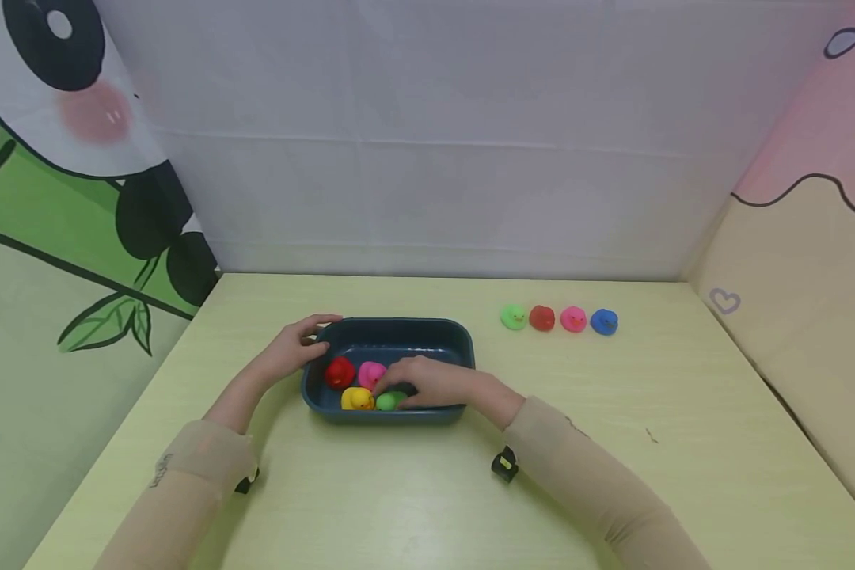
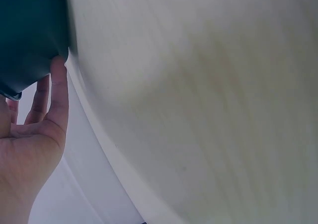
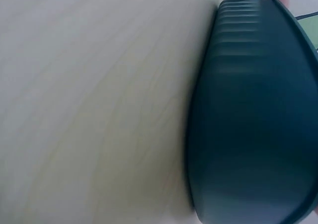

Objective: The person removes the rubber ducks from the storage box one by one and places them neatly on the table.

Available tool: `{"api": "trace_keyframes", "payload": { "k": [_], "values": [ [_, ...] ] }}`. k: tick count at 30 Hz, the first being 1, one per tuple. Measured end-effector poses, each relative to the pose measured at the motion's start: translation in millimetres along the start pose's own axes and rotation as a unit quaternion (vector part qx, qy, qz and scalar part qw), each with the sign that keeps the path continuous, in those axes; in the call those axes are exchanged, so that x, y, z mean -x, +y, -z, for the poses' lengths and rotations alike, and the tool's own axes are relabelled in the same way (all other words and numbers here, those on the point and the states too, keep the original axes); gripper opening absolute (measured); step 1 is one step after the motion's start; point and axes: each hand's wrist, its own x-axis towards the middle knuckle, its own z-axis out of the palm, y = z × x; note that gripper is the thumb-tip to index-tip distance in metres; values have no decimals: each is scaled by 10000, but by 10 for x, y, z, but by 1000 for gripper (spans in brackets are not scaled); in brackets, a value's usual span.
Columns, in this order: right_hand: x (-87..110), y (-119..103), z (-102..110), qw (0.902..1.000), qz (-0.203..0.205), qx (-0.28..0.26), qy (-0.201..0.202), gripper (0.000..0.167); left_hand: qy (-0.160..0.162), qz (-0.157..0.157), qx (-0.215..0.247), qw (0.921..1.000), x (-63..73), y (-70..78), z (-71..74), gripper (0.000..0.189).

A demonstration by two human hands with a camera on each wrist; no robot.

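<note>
A dark blue rectangular tray (image 1: 392, 416) stands on the table, with several small rubber ducks inside. My left hand (image 1: 290, 349) holds the tray's left end, its thumb at the rim and its fingers along the outer wall, as the left wrist view shows. My right hand (image 1: 433, 381) reaches over the right side into the tray and pinches a green duck (image 1: 390, 400) between thumb and fingers. Beside that duck are a yellow duck (image 1: 357, 398), a pink duck (image 1: 371, 374) and a red duck (image 1: 340, 372). The right wrist view shows mostly the tray's outer wall (image 3: 248, 110).
On the table (image 1: 399, 491), right of the tray and farther back, a row holds a green duck (image 1: 514, 317), a red duck (image 1: 542, 318), a pink duck (image 1: 573, 319) and a blue duck (image 1: 604, 321). A white cloth wall (image 1: 435, 198) rises behind, with printed panels at both sides.
</note>
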Motion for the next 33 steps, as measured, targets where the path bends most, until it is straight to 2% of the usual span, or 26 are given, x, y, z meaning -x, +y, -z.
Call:
{"api": "trace_keyframes", "payload": {
  "k": [19,28,33],
  "values": [
    [21,12,22,9999,-5,122,40,36,21,1,24,10000,-42,-39,-19,48],
    [112,12,119,9997,-75,119,182,36,4,-112,45,9999,-36,-63,-9,49],
    [175,19,181,9995,16,159,271,34,26,-38,58,10000,-27,-50,-8,49]
  ]
}}
